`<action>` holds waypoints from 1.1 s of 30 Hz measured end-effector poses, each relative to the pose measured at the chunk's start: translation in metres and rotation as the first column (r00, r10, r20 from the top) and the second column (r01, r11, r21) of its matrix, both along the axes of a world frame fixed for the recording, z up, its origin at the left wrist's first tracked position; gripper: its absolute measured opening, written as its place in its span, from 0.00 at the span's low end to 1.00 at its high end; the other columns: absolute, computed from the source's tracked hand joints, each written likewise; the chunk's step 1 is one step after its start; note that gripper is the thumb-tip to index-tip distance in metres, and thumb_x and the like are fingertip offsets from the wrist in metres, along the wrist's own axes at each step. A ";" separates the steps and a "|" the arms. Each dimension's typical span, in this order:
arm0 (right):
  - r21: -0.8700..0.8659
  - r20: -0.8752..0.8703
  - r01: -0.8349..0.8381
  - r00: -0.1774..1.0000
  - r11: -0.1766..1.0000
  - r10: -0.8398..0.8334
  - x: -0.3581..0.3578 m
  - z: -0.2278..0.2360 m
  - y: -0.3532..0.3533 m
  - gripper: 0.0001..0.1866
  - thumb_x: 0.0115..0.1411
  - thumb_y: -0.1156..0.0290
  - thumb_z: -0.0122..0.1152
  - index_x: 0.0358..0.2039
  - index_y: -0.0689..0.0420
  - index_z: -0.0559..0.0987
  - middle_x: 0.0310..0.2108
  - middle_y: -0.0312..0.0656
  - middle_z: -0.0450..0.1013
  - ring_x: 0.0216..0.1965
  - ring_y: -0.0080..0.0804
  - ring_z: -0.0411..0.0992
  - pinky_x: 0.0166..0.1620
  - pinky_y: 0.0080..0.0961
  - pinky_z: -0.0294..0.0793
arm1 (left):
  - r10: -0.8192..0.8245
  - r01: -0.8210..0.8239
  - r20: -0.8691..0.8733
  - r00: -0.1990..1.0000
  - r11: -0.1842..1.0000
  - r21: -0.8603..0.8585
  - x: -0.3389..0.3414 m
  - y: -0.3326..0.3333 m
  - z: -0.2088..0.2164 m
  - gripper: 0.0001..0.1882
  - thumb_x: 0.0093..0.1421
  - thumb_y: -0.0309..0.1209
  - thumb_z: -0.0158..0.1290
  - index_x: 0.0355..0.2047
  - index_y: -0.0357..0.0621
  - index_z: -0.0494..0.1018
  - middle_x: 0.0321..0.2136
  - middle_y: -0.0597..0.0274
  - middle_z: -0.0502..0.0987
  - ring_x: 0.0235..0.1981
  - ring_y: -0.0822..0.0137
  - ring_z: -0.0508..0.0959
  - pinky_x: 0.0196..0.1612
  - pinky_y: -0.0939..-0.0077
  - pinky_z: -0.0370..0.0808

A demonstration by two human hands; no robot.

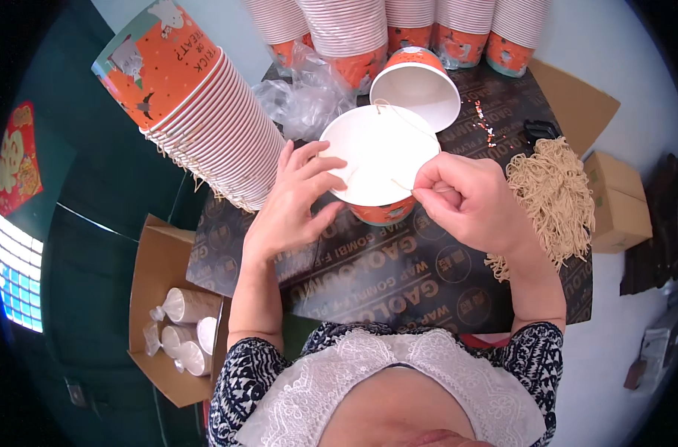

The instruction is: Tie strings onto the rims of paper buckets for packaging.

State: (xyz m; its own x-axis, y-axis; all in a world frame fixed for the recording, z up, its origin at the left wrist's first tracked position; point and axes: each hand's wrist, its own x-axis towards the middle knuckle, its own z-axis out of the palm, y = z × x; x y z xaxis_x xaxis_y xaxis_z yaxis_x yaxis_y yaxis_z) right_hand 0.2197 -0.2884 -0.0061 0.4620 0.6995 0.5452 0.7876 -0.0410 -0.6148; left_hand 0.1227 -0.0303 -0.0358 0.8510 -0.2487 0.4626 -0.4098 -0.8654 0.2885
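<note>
A paper bucket [383,149] with a white inside and an orange printed outside stands in front of me, its mouth tilted up toward me. My left hand [294,190] is on its left rim, fingers spread over the edge and thumb low on the outer side. At the right rim, my right hand [469,195] is closed in a pinch on a thin tan string [401,184] that runs over the bucket's near right edge. Another string [406,118] curves along the far rim. Behind lies a second orange bucket [421,93] on its side, its white mouth facing me.
A tall leaning stack of nested buckets [212,112] with strings is at the left. More stacks [346,37] line the back, beside crumpled clear plastic [309,97]. Tan strings [551,197] are heaped right. An open carton [156,298] holds bagged white items lower left.
</note>
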 end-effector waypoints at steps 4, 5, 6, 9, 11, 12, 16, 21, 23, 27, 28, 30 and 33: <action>0.070 0.176 -0.013 0.984 0.997 0.001 0.001 -0.012 0.011 0.07 0.50 0.81 0.64 0.28 0.58 0.74 0.21 0.42 0.73 0.20 0.38 0.74 0.24 0.28 0.71 | 0.005 0.005 0.107 0.994 0.996 -0.093 0.003 0.003 -0.011 0.09 0.50 0.22 0.61 0.32 0.45 0.75 0.30 0.63 0.77 0.44 0.61 0.78 0.67 0.39 0.49; 0.064 0.178 -0.020 0.984 0.998 0.008 0.001 -0.014 0.013 0.07 0.50 0.81 0.64 0.28 0.58 0.74 0.21 0.42 0.73 0.20 0.38 0.74 0.24 0.28 0.71 | 0.012 -0.001 0.109 0.994 0.995 -0.100 0.002 0.002 -0.012 0.09 0.50 0.22 0.61 0.32 0.45 0.75 0.30 0.63 0.77 0.44 0.61 0.78 0.67 0.39 0.49; 0.072 0.211 -0.026 0.977 0.997 0.010 0.001 -0.016 0.014 0.08 0.49 0.82 0.64 0.28 0.58 0.74 0.21 0.42 0.72 0.20 0.39 0.73 0.23 0.29 0.71 | -0.010 0.032 0.126 0.992 0.985 -0.170 0.000 0.001 -0.012 0.07 0.51 0.22 0.61 0.30 0.44 0.75 0.28 0.64 0.77 0.40 0.62 0.78 0.67 0.40 0.50; 0.090 0.287 -0.044 0.958 0.995 0.016 0.000 -0.019 0.019 0.10 0.48 0.83 0.64 0.28 0.57 0.73 0.19 0.40 0.69 0.19 0.37 0.72 0.22 0.30 0.69 | -0.017 0.065 0.173 0.985 0.959 -0.274 -0.003 0.003 -0.013 0.06 0.52 0.22 0.61 0.28 0.43 0.75 0.25 0.65 0.76 0.33 0.64 0.78 0.67 0.43 0.51; 0.109 0.321 -0.050 0.947 0.993 0.012 -0.002 -0.019 0.020 0.11 0.47 0.84 0.64 0.27 0.57 0.72 0.19 0.39 0.68 0.17 0.36 0.70 0.21 0.30 0.67 | 0.000 0.062 0.201 0.980 0.950 -0.307 -0.005 0.004 -0.014 0.05 0.52 0.22 0.61 0.27 0.42 0.75 0.24 0.66 0.75 0.30 0.65 0.78 0.68 0.45 0.51; 0.106 0.323 -0.055 0.946 0.993 0.018 -0.002 -0.020 0.020 0.11 0.47 0.84 0.64 0.27 0.57 0.72 0.19 0.39 0.68 0.17 0.36 0.70 0.21 0.30 0.67 | -0.004 0.072 0.198 0.980 0.939 -0.337 -0.006 0.004 -0.014 0.05 0.52 0.22 0.61 0.27 0.42 0.75 0.23 0.66 0.75 0.30 0.65 0.78 0.68 0.45 0.51; 0.137 0.336 -0.073 0.942 0.988 0.023 -0.003 -0.022 0.023 0.12 0.46 0.85 0.64 0.27 0.58 0.72 0.18 0.40 0.67 0.17 0.36 0.69 0.20 0.29 0.66 | -0.014 0.086 0.199 0.980 0.930 -0.357 -0.006 0.001 -0.015 0.05 0.52 0.21 0.61 0.27 0.43 0.75 0.23 0.66 0.75 0.29 0.66 0.78 0.68 0.46 0.51; 0.146 0.345 -0.077 0.938 0.986 0.022 -0.002 -0.023 0.026 0.12 0.45 0.86 0.64 0.27 0.59 0.72 0.18 0.40 0.67 0.17 0.37 0.70 0.21 0.29 0.67 | -0.024 0.092 0.203 0.979 0.938 -0.333 -0.008 -0.001 -0.013 0.04 0.54 0.23 0.60 0.26 0.42 0.75 0.23 0.66 0.75 0.30 0.67 0.78 0.67 0.45 0.51; 0.145 0.351 -0.073 0.936 0.987 0.018 -0.002 -0.023 0.026 0.11 0.46 0.85 0.65 0.27 0.59 0.72 0.19 0.41 0.67 0.17 0.37 0.70 0.21 0.30 0.67 | -0.029 0.094 0.198 0.980 0.941 -0.325 -0.008 -0.001 -0.013 0.05 0.56 0.24 0.59 0.25 0.41 0.74 0.23 0.65 0.75 0.31 0.68 0.78 0.67 0.44 0.50; 0.127 0.350 -0.069 0.937 0.989 0.021 -0.001 -0.023 0.026 0.11 0.46 0.85 0.65 0.27 0.59 0.72 0.18 0.41 0.67 0.18 0.37 0.70 0.21 0.30 0.67 | -0.042 0.110 0.210 0.977 0.940 -0.324 -0.008 -0.002 -0.013 0.05 0.56 0.25 0.60 0.25 0.41 0.74 0.23 0.65 0.75 0.31 0.67 0.78 0.67 0.44 0.51; 0.125 0.349 -0.068 0.937 0.990 0.020 -0.001 -0.023 0.026 0.11 0.46 0.85 0.65 0.27 0.59 0.72 0.18 0.41 0.67 0.18 0.37 0.70 0.21 0.30 0.67 | -0.043 0.112 0.215 0.976 0.941 -0.320 -0.008 -0.002 -0.013 0.05 0.55 0.25 0.60 0.25 0.41 0.74 0.23 0.64 0.75 0.31 0.67 0.78 0.67 0.44 0.52; 0.123 0.348 -0.066 0.937 0.990 0.019 -0.001 -0.024 0.026 0.11 0.47 0.85 0.64 0.27 0.59 0.72 0.18 0.41 0.67 0.18 0.37 0.70 0.21 0.30 0.67 | -0.042 0.113 0.218 0.975 0.940 -0.322 -0.008 -0.003 -0.013 0.05 0.55 0.24 0.60 0.25 0.41 0.74 0.23 0.64 0.75 0.31 0.67 0.78 0.67 0.44 0.52; 0.125 0.346 -0.067 0.938 0.990 0.020 -0.001 -0.024 0.027 0.11 0.47 0.85 0.64 0.27 0.59 0.72 0.18 0.41 0.67 0.18 0.37 0.70 0.21 0.30 0.67 | -0.044 0.116 0.224 0.974 0.940 -0.321 -0.008 -0.003 -0.013 0.05 0.55 0.24 0.60 0.25 0.41 0.74 0.23 0.64 0.75 0.31 0.66 0.78 0.67 0.44 0.52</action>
